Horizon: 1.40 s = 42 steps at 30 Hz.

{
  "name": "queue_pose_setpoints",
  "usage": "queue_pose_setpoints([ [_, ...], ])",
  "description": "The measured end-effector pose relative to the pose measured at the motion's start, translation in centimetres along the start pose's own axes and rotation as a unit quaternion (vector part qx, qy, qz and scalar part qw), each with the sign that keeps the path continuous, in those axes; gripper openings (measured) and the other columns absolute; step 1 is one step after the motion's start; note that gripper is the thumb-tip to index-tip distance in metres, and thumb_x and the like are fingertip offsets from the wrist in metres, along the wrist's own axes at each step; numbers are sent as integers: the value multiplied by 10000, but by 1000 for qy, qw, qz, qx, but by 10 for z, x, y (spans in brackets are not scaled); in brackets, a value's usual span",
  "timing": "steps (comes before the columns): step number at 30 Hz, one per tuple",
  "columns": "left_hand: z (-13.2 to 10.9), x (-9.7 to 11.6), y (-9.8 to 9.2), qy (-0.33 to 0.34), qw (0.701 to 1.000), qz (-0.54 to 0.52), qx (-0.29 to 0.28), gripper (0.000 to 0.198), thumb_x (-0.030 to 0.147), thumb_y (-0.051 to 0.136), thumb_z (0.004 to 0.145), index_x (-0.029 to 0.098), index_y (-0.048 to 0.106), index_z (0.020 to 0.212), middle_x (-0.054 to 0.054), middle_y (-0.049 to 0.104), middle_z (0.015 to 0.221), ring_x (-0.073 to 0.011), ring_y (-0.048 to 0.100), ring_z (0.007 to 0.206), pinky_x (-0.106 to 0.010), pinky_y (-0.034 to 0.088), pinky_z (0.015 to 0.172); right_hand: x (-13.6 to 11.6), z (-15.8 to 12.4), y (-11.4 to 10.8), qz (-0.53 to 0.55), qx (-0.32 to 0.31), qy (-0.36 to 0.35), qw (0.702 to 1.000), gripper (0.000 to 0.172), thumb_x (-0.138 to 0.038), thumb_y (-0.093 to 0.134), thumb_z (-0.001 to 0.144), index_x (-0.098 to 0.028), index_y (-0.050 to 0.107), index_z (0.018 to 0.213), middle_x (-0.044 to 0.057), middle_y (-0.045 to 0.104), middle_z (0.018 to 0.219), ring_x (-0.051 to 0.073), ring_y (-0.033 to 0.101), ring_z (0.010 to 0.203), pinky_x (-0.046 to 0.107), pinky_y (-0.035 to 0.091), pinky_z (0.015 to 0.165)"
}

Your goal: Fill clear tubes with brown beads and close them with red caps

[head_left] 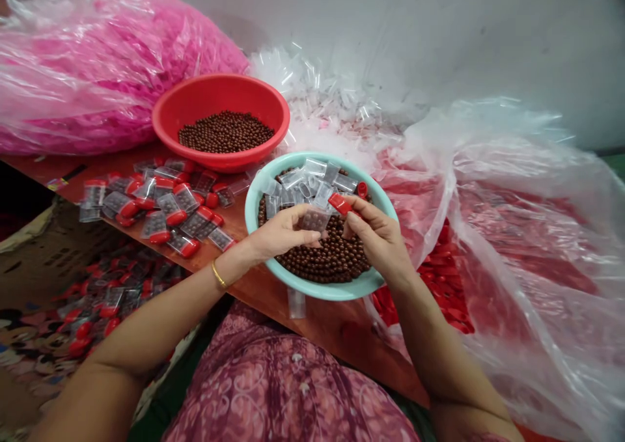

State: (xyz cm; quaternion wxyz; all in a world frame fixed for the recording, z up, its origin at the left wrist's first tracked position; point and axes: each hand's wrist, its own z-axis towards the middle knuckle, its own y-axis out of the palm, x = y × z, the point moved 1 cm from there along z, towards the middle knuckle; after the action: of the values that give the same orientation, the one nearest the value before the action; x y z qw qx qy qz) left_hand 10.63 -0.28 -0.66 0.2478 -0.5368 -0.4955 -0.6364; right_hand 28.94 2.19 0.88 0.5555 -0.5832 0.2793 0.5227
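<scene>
A long brown wooden surface (254,292) is running in front of a plain grey wall (439,32). A person is sitting at it.

The left hand (280,234) is pinching a small clear tube (315,221) full of little brown balls. The right hand (381,237) is pinching a shiny red cap (340,203) just beside the tube's end. Both are hovering over a round teal bowl (361,286) holding smooth brown balls (332,260) and empty clear tubes.

A round red bowl (219,97) behind it is holding more balls. Filled tubes with red caps (161,207) are lying in a pile on the left. A crinkly pink bag (88,64) and a clear bag of red caps (512,234) are sitting at the sides.
</scene>
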Motion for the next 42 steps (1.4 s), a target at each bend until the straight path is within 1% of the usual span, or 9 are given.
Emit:
queue_pose_setpoints([
  [4, -5, 3, 1, 74, 996, 30, 30, 278, 144, 696, 688, 150, 541, 919, -10, 640, 834, -107, 612, 791, -257, 487, 778, 13, 1, -2, -212, 7, -54, 976, 329, -312, 498, 840, -165, 615, 1109, 89, 678, 1000, 200, 624, 859, 347, 481, 778],
  [11, -6, 4, 6, 64, 995, 55, 50, 251, 84, 630, 697, 152, 508, 905, 6, 643, 817, -82, 593, 751, -261, 474, 807, 17, 5, -6, -595, -233, 80, 765, 238, -249, 475, 823, -154, 668, 926, 130, 715, 932, 258, 664, 858, 296, 411, 623],
  [14, -5, 5, 7, 54, 996, 43, 56, 256, 63, 611, 687, 149, 500, 902, 10, 641, 801, -67, 579, 709, -241, 473, 769, 16, 7, -2, -614, -274, 71, 737, 248, -259, 470, 823, -152, 681, 899, 136, 719, 897, 255, 669, 827, 285, 377, 584],
  [17, -3, 4, 7, 34, 997, 29, 62, 281, 43, 591, 669, 149, 497, 912, 11, 636, 795, -68, 577, 699, -234, 468, 732, 22, 7, -4, -570, -255, 59, 779, 234, -265, 486, 812, -166, 693, 858, 102, 716, 825, 224, 656, 765, 269, 350, 560],
  [21, 2, 0, 6, -6, 998, 24, 65, 320, 7, 563, 623, 145, 500, 905, 15, 622, 774, -78, 573, 702, -240, 460, 703, 24, 6, -14, -307, -122, 70, 941, 277, -384, 540, 781, -157, 689, 836, 25, 635, 624, 145, 553, 555, 251, 350, 510],
  [23, 3, -1, 6, -27, 998, 32, 53, 317, 5, 558, 617, 139, 504, 900, 11, 619, 761, -82, 568, 693, -245, 460, 689, 18, 8, -15, -130, -71, 77, 986, 299, -434, 595, 737, -154, 672, 806, -11, 582, 569, 112, 492, 500, 238, 356, 484],
  [29, 2, 1, 6, -33, 998, 52, 20, 302, 23, 573, 606, 138, 520, 881, 4, 609, 770, -108, 562, 734, -256, 460, 683, -15, 18, 2, 48, -49, 54, 996, 225, -387, 707, 655, -179, 653, 721, -43, 552, 559, 79, 453, 489, 220, 386, 483],
  [36, 2, -1, 4, -2, 997, 69, 14, 281, 42, 590, 624, 135, 543, 886, 2, 613, 783, -115, 567, 759, -268, 460, 725, -22, 21, 6, 64, -114, 35, 991, 278, -433, 722, 654, -187, 689, 779, 2, 661, 705, 135, 581, 631, 264, 474, 589],
  [42, -2, 3, 5, 9, 1000, 11, 8, 277, 68, 598, 668, 145, 508, 918, -5, 620, 799, -104, 583, 740, -242, 464, 692, -9, 16, -11, 15, -38, 60, 997, 305, -437, 715, 665, -178, 689, 823, -42, 529, 540, 79, 444, 460, 224, 390, 452],
])
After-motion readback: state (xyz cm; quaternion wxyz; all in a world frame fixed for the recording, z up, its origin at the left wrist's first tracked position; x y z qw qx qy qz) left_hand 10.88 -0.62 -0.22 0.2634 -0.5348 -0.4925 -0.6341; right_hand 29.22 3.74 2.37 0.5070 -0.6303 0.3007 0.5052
